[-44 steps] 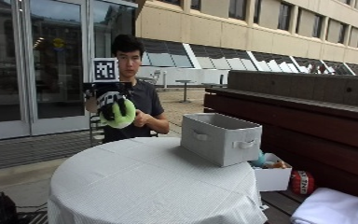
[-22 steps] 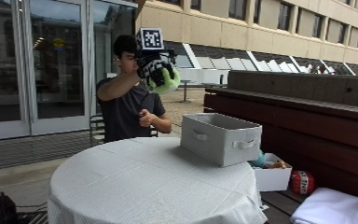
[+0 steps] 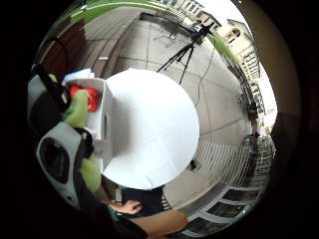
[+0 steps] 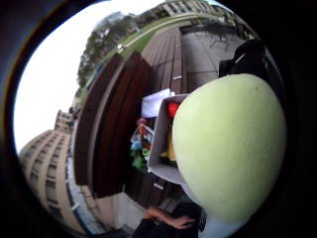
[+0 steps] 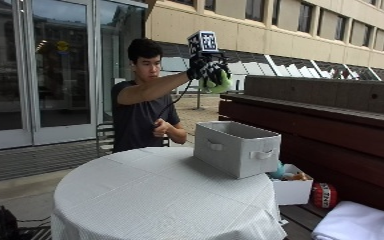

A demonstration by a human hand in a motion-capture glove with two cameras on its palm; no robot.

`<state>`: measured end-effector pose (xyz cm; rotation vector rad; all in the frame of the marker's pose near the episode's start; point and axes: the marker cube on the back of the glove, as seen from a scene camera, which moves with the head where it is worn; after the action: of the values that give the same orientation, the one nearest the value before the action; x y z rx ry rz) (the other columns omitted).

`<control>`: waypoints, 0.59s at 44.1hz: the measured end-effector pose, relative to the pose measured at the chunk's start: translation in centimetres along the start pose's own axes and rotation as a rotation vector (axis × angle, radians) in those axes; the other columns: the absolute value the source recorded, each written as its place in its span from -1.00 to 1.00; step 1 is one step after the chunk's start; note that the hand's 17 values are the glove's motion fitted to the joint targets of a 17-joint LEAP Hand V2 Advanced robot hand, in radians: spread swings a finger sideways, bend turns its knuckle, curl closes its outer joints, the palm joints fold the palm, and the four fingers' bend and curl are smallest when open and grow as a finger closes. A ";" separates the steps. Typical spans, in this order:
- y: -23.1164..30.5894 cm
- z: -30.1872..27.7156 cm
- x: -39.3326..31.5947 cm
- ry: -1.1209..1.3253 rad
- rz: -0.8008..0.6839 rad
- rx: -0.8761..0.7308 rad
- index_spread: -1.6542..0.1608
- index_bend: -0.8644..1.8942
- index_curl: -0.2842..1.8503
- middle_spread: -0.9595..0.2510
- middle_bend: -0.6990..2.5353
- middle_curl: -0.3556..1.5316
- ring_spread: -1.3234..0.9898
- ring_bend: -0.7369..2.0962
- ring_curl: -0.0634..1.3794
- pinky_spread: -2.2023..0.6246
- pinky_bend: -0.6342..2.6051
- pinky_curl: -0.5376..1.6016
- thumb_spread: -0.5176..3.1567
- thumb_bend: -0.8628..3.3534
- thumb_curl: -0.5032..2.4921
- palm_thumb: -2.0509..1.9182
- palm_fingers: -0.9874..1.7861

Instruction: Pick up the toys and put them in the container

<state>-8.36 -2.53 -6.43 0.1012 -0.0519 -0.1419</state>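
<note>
The green toy (image 5: 218, 82) is in the air, high above the grey container (image 5: 235, 147) at about its 12 o'clock, gripped by the gloved right hand (image 5: 205, 70) with fingers curled round it. This looks like the carry step. Next, the hand needs lowering over the container's open top, which stands on the surface (image 5: 145, 195), before the fingers let go.
</note>
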 end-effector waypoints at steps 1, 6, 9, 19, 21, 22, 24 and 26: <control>0.1 0.1 -1.1 -0.009 -0.010 -0.002 0.41 -0.10 -0.39 -0.28 -0.27 0.11 -0.23 0.28 -0.22 0.24 -0.02 -0.11 -0.44 -0.55 -0.03 0.39 0.48; 0.7 0.7 -5.5 -0.015 -0.042 -0.001 0.40 -0.13 -0.38 -0.29 -0.28 0.12 -0.23 0.28 -0.22 0.24 -0.01 -0.11 -0.43 -0.56 -0.02 0.39 0.48; 0.6 1.4 -6.8 -0.021 -0.070 -0.007 0.40 -0.14 -0.37 -0.30 -0.29 0.14 -0.23 0.28 -0.22 0.24 -0.02 -0.11 -0.43 -0.56 -0.01 0.39 0.48; 1.1 3.9 -10.6 -0.021 -0.116 -0.037 0.39 -0.19 -0.34 -0.32 -0.31 0.17 -0.23 0.26 -0.22 0.23 -0.02 -0.11 -0.42 -0.57 0.01 0.40 0.48; 0.9 4.6 -10.7 -0.025 -0.129 -0.042 0.39 -0.20 -0.33 -0.32 -0.32 0.17 -0.24 0.25 -0.22 0.24 -0.02 -0.11 -0.42 -0.58 0.01 0.40 0.48; 0.8 4.9 -10.8 -0.027 -0.138 -0.046 0.39 -0.21 -0.33 -0.32 -0.32 0.18 -0.24 0.25 -0.22 0.23 -0.02 -0.11 -0.42 -0.58 0.01 0.40 0.47; 0.7 5.4 -10.8 -0.027 -0.148 -0.055 0.38 -0.22 -0.33 -0.32 -0.34 0.18 -0.24 0.25 -0.22 0.23 -0.02 -0.11 -0.41 -0.58 0.02 0.40 0.47; 0.7 5.8 -11.0 -0.026 -0.148 -0.067 0.38 -0.25 -0.32 -0.33 -0.34 0.18 -0.24 0.25 -0.22 0.23 -0.02 -0.11 -0.41 -0.58 0.02 0.40 0.45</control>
<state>-19.45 -0.85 -1.06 0.0363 -0.0657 -0.2926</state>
